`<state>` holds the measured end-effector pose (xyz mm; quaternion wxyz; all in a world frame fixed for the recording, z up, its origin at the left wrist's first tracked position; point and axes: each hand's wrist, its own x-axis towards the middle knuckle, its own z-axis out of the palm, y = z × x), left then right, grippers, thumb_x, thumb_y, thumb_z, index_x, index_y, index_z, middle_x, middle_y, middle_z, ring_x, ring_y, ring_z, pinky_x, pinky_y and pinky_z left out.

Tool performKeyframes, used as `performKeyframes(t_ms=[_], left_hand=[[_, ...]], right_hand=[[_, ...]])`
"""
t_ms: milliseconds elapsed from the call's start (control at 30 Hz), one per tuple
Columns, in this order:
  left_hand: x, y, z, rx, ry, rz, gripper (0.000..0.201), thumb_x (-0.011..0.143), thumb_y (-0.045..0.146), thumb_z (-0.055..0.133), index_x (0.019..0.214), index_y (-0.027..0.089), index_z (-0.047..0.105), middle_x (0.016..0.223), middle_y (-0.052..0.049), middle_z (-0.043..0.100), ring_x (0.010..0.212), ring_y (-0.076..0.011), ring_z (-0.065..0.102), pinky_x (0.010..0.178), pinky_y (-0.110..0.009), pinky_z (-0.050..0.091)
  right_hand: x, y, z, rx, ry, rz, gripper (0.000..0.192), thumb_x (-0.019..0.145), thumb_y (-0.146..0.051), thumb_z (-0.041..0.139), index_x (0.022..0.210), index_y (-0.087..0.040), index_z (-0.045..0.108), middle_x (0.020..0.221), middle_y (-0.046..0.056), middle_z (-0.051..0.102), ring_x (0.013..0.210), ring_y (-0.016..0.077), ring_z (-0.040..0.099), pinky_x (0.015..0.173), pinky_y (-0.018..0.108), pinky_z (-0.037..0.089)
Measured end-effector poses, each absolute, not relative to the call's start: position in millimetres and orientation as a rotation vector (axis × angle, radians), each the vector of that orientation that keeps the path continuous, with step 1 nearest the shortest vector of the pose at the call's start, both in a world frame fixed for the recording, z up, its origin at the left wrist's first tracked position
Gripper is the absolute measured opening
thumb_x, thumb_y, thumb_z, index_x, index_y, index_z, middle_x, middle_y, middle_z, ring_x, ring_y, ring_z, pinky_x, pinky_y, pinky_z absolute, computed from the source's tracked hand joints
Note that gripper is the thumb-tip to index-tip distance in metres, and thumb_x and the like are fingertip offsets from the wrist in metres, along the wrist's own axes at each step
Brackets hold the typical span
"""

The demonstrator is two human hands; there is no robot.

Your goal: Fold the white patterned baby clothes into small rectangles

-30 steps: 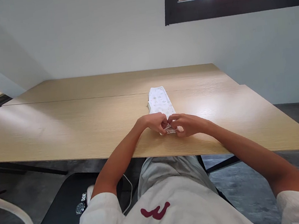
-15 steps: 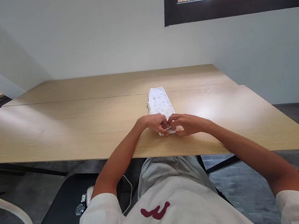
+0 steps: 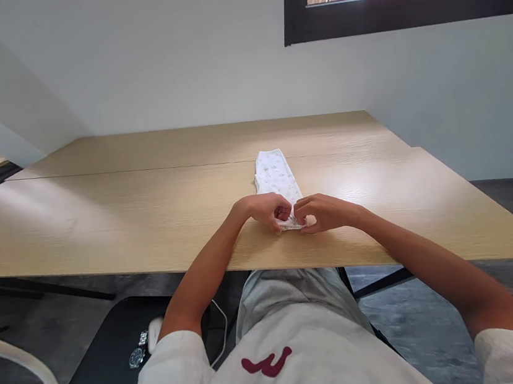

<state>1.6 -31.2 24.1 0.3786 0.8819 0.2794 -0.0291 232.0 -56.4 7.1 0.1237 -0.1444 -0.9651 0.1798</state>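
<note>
Near end of the cloth (image 3: 277,174) partly blocked from my view.
The left hand (image 3: 268,209) and right hand (image 3: 327,211) cover it, so I can't tell what the fingers (image 3: 303,203) pinch; its print is too tiny to identify, and picture edges crop my view of the window (image 3: 402,9) and dark chair (image 3: 96,355).

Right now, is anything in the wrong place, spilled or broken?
Maybe one thing: a silver metal wristwatch lies on a black chair seat, an odd spot for a watch. I see no spill or damage on the pale wooden table or the long white printed cloth.
</note>
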Motion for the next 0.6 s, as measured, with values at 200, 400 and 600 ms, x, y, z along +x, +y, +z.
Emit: performKeyframes(t_ms=[200, 400, 600], left_hand=[[3.8, -33.3, 23.2, 2.232, 0.784, -0.121, 0.042, 0.052, 0.035, 0.088, 0.078, 0.016, 0.061, 0.073, 0.002, 0.057, 0.065, -0.0134, 0.050, 0.058, -0.025, 0.034], [9.2, -38.7, 25.9, 2.325, 0.824, -0.137, 0.042, 0.054, 0.035, 0.089, 0.073, 0.017, 0.057, 0.066, 0.003, 0.056, 0.060, -0.0123, 0.048, 0.055, -0.025, 0.031], [12.9, -38.4, 21.8, 2.404, 0.833, -0.095, 0.032, 0.072, 0.044, 0.077, 0.072, 0.015, 0.062, 0.068, 0.000, 0.060, 0.059, -0.0117, 0.048, 0.055, -0.025, 0.029]], right_hand=[[235.8, -55.4, 15.3, -0.431, -2.792, 0.802, 0.014, 0.074, -0.004, 0.069, 0.080, -0.016, 0.068, 0.087, 0.001, 0.065, 0.076, 0.0150, 0.060, 0.072, 0.025, 0.046], [238.4, -51.8, 14.9, -0.433, -2.741, 0.921, 0.024, 0.071, 0.002, 0.060, 0.083, -0.015, 0.072, 0.087, 0.002, 0.066, 0.073, 0.0138, 0.059, 0.072, 0.024, 0.048], [235.0, -55.2, 12.1, -0.455, -2.735, 0.801, 0.013, 0.076, -0.004, 0.064, 0.081, -0.014, 0.069, 0.081, 0.002, 0.064, 0.069, 0.0131, 0.057, 0.068, 0.024, 0.045]])
